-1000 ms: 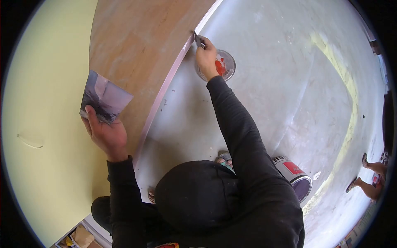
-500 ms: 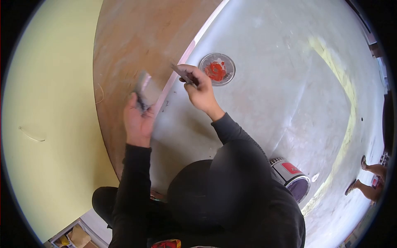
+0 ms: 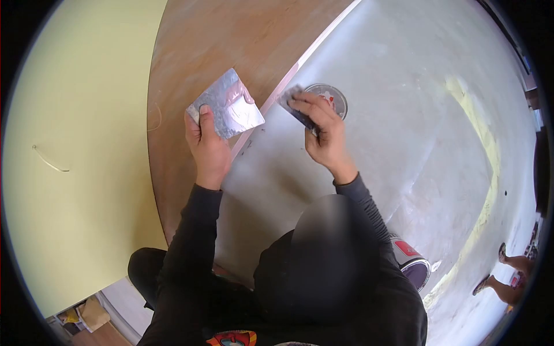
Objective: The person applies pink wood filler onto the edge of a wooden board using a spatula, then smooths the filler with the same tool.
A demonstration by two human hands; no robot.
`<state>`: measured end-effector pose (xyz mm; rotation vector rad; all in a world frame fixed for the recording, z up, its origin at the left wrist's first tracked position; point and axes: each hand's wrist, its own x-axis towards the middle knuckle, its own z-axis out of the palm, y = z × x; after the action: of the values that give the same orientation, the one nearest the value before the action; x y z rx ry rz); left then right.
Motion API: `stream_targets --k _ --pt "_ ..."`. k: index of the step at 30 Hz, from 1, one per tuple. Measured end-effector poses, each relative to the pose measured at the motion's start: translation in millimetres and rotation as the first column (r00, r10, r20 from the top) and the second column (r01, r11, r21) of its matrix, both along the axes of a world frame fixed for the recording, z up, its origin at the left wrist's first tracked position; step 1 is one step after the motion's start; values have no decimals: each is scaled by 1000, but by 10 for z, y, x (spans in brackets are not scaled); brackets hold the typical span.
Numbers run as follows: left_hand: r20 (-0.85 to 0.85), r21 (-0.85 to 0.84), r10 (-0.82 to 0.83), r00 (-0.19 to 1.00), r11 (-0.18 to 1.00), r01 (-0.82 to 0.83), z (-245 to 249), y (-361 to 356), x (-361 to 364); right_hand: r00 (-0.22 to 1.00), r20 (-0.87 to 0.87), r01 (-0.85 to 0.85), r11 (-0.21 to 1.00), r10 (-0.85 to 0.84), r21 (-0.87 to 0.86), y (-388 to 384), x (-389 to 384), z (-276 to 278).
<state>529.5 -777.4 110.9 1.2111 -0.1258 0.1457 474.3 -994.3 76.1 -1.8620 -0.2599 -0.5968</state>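
The left hand (image 3: pixel 206 147) grips a smeared square metal plate (image 3: pixel 228 106) by its lower edge, thumb on its face, in front of the brown wooden board (image 3: pixel 231 40). Just to its right, the right hand (image 3: pixel 323 135) is closed around a small scraper (image 3: pixel 290 105) above the grey floor (image 3: pixel 404 132). The scraper is beside a clear dish (image 3: pixel 336 97), and a tin can (image 3: pixel 411 262) stands well apart.
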Motion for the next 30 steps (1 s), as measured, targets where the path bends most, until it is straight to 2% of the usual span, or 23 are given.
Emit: stream_targets --k 1,2,3,5,10,11,12,13,14,15,16,17,18,19,20,21,22,24,27,28,30 --pt "-1 6 -1 1000 1000 1 -36 21 -3 999 47 33 993 -28 -116 -21 -2 201" --pt "31 138 25 999 990 -29 -59 33 -7 994 99 74 970 -53 -231 -41 2 348" --pt "68 265 46 997 962 -62 -38 22 -11 993 102 78 970 -56 -228 -31 13 432" --pt "108 319 51 993 944 -83 -33 -45 -41 991 131 92 898 -39 -430 55 48 528" --pt "130 490 20 991 868 -82 -83 -80 -51 992 129 54 870 11 -491 331 33 307" --pt "154 648 140 978 733 -207 -180 2 10 992 125 59 869 3 -491 338 37 250" --pt "201 773 242 949 555 -306 -236 69 74 994 78 -32 894 75 -448 318 33 195" --pt "195 776 225 955 560 -290 -155 131 135 989 36 -119 910 144 -397 290 21 118" --pt "215 718 238 947 619 -318 -44 225 204 970 -1 -240 959 242 -150 198 139 -42" --pt "231 657 255 939 671 -344 73 240 224 986 18 -163 985 164 -60 103 249 -205" --pt "228 659 246 942 673 -335 192 180 207 996 34 -86 996 85 31 -1 370 -357" --pt "146 364 299 943 870 -333 312 110 181 998 19 66 994 -68 88 -118 497 -501" --pt "48 20 320 946 947 -322 359 70 147 974 -44 227 970 -224 91 -221 677 -683" --pt "46 24 312 949 949 -313 317 119 118 944 -64 330 938 -325 104 -317 819 -800" --pt "76 179 336 939 922 -344 264 231 89 904 -85 427 897 -419 118 -389 943 -889" --pt "112 327 356 928 868 -373 234 299 50 902 -88 431 894 -423 122 -435 1062 -982" --pt "111 330 352 929 869 -368 268 285 3 875 -71 483 869 -478 108 -466 1173 -1057" --pt "2 352 416 909 851 -390 364 253 -89 828 -49 560 821 -558 108 -462 1371 -1198" --pt "34 299 388 921 875 -380 400 307 -127 783 -72 622 775 -618 111 -318 1618 -1364" --pt "33 302 387 922 875 -378 419 301 -133 791 -104 610 769 -602 191 -226 1632 -1339" --pt "72 320 400 914 859 -400 447 293 -143 786 -113 615 749 -608 247 20 1614 -1300"
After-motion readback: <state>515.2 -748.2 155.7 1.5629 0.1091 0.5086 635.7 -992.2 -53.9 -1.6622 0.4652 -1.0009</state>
